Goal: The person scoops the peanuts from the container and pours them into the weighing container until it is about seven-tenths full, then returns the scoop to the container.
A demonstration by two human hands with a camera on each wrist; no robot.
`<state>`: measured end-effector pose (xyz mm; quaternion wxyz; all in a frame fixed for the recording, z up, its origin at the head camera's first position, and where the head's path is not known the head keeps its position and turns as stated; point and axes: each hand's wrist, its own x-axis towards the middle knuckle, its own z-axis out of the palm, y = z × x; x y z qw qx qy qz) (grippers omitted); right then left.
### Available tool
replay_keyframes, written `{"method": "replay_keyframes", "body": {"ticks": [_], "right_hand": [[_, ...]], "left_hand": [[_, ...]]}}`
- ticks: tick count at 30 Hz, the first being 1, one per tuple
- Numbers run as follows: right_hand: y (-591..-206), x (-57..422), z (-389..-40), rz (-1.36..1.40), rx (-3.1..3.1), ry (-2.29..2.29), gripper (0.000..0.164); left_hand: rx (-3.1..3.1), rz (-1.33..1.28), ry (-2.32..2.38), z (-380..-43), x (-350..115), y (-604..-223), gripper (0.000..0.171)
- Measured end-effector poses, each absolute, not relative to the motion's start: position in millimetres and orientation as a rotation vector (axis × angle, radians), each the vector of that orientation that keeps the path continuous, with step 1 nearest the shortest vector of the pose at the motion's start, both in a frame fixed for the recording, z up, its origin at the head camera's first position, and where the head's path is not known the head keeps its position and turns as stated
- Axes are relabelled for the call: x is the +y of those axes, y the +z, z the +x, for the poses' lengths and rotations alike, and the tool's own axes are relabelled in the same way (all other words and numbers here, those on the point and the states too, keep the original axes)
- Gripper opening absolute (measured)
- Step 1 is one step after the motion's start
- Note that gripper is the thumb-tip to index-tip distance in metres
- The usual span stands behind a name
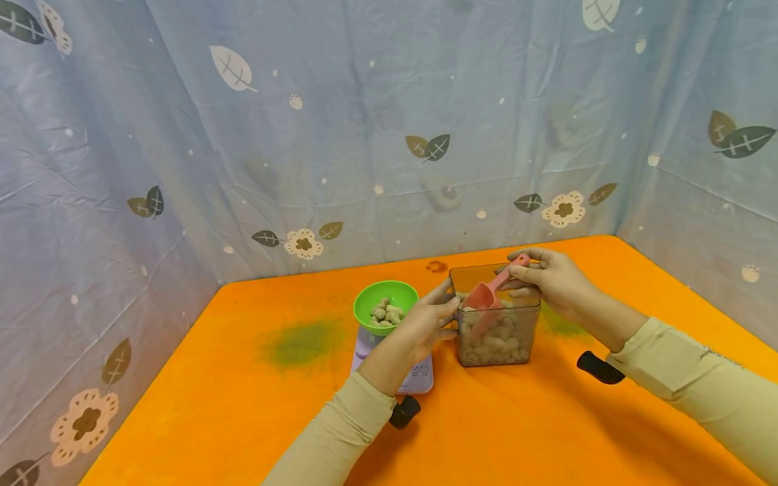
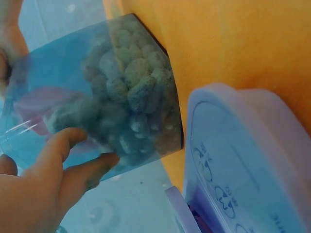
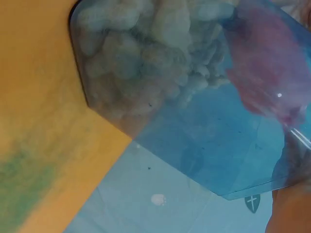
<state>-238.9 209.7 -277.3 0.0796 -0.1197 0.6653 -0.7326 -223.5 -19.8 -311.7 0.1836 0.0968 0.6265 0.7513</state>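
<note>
A pink scoop (image 1: 483,297) dips into a clear grey plastic container (image 1: 526,331) of peanuts (image 1: 494,344). My right hand (image 1: 550,273) pinches the scoop's handle over the container's right rim. At the container's left side my left hand (image 1: 428,320) rests its spread fingers against the wall. In the left wrist view, two fingertips (image 2: 104,162) touch the clear wall, and the peanuts show through it. The right wrist view shows the scoop (image 3: 267,58) through the plastic, above the heap.
A lilac kitchen scale (image 1: 416,383) stands just left of the container, partly hidden by my left arm. It bears a green bowl (image 1: 362,314) with several peanuts (image 1: 387,313) inside. A patterned curtain (image 1: 365,169) hangs behind the orange tabletop (image 1: 231,405).
</note>
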Motion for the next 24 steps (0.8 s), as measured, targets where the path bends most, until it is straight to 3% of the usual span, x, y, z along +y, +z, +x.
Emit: {"method": "replay_keyframes", "body": {"ticks": [15, 24], "right_hand": [[-281, 223, -243, -0.238, 1.75, -2.309, 0.028], [-274, 214, -238, -0.331, 2.024, -2.087, 0.047]], "left_hand": [[1.786, 0.251, 2.115, -223, -18, -312, 0.056], [1.788, 0.243, 2.116, -224, -18, -310, 0.056]]}}
